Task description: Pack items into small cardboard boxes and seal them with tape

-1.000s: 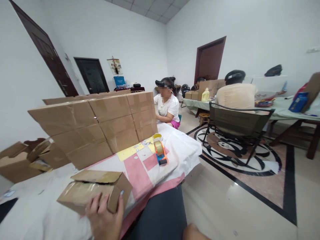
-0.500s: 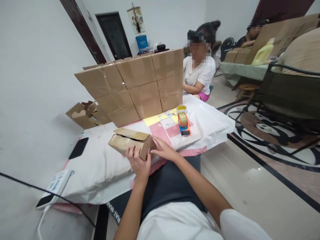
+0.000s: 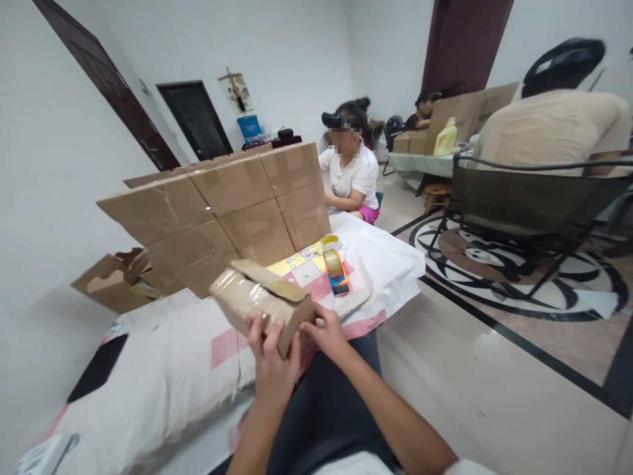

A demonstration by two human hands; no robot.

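Tilted over the near edge of the table is a cardboard box (image 3: 247,297), with shiny clear tape along its side and a narrow gap beside a top flap. My left hand (image 3: 271,346) grips its near side, fingers on the taped face and thumb by the end corner. At the box's right end, my right hand (image 3: 329,330) is closed against the cardboard, its fingertips partly hidden. Beyond it lies an orange and blue tape dispenser (image 3: 337,272) with a roll of tan tape. A yellow-cored tape roll (image 3: 330,242) sits just behind the dispenser.
A wall of stacked cardboard boxes (image 3: 247,204) stands along the table's far side. An open carton (image 3: 111,280) is at the left, near a black phone-like slab (image 3: 99,368). A co-worker in white (image 3: 351,171) sits behind the stack; another person (image 3: 548,132) sits in a chair at right.
My view has swung to the right and tilted up. The box has risen a little off the table and tipped, with both hands still on it.
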